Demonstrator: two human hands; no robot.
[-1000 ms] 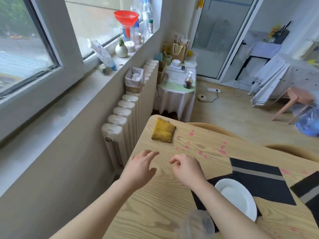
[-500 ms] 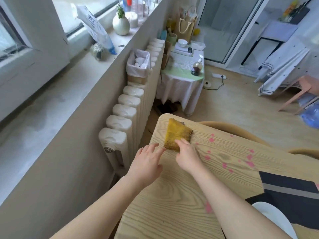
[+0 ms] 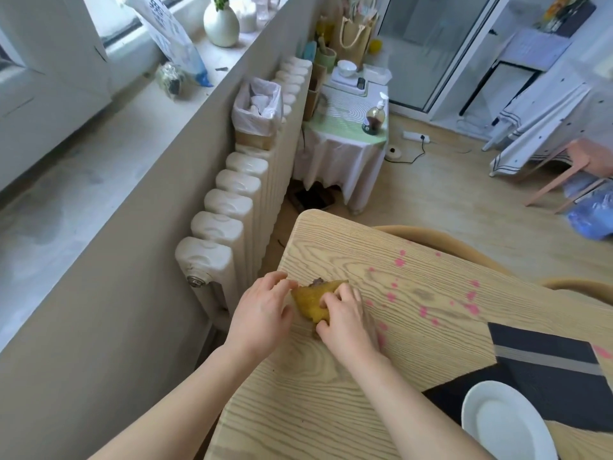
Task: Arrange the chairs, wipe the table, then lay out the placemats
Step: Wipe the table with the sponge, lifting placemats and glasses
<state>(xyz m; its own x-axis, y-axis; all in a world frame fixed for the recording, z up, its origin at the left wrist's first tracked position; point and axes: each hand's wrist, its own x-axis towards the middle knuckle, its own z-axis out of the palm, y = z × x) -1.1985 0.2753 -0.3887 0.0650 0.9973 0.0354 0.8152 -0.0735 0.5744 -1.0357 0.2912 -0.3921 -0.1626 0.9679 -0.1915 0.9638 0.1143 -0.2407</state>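
"Yellow cloth (image 3: 310,303), where is it?"
"On the counter (image 3: 318,413), right between the left hand (image 3: 262,313) and the right hand (image 3: 348,327). There is just one cloth, and it is all bunched up."
"What do the two hands do?"
"The right hand lies on top of it. Its fingers are bent, and they dig in and grip it. The left hand is bent too. Its fingertips touch the cloth's left edge, but I can't tell if they pinch it."
"What else can you count?"
"Lots of little pink spots (image 3: 424,310) on the counter, out past the right hand and to its right. Two dark placemats (image 3: 547,346), I think, one lying over the other, further right of the right hand. One white plate (image 3: 507,426) sits on them, nearer to the person than the hands are. Two round wooden chair backs (image 3: 444,239) poke up behind the counter's far edge, past the hands. One white radiator (image 3: 232,220) stands left of the left hand."
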